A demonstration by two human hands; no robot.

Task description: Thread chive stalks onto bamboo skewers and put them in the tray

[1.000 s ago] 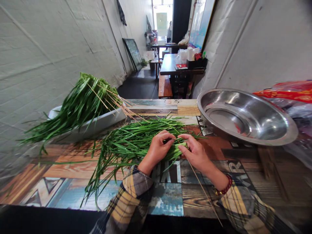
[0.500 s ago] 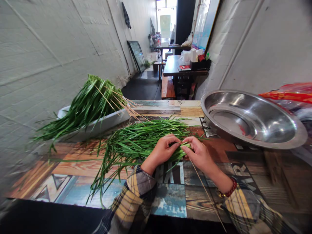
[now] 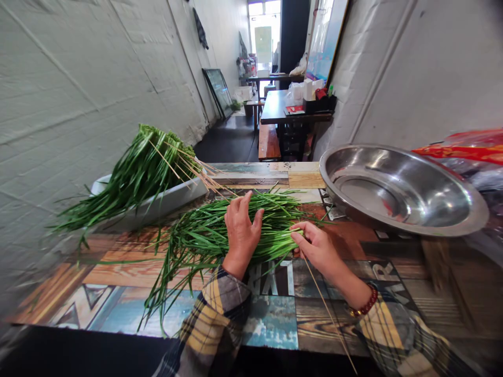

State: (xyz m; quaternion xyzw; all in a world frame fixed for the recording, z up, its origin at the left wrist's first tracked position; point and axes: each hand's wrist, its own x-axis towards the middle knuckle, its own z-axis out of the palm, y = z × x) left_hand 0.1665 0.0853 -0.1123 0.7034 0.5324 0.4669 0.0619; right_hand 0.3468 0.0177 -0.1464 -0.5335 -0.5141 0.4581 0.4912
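A loose pile of long green garlic chives (image 3: pixel 200 228) lies across the table in front of me. Over its middle, my left hand (image 3: pixel 241 230) is open, fingers raised and thumb apart, holding nothing. My right hand (image 3: pixel 316 246) pinches the pale stem ends of some chives at the pile's right side. A thin bamboo skewer (image 3: pixel 328 309) runs from under that hand down towards the table's front edge; its tip is hidden by the fingers and stems. Further left, skewered chives (image 3: pixel 137 167) are heaped on a white tray (image 3: pixel 157 207), their skewer ends sticking out to the right.
To the right stands a wide steel basin (image 3: pixel 396 193), with red and clear plastic packaging (image 3: pixel 463 149) behind it. The patterned wooden table (image 3: pixel 271 319) ends close to me. Beyond are another table (image 3: pixel 275 104) and a bench (image 3: pixel 269 141) between white walls.
My left hand has let go of the stem ends, moved left and opened over the pile. My right hand keeps its pinch. The view has shifted slightly.
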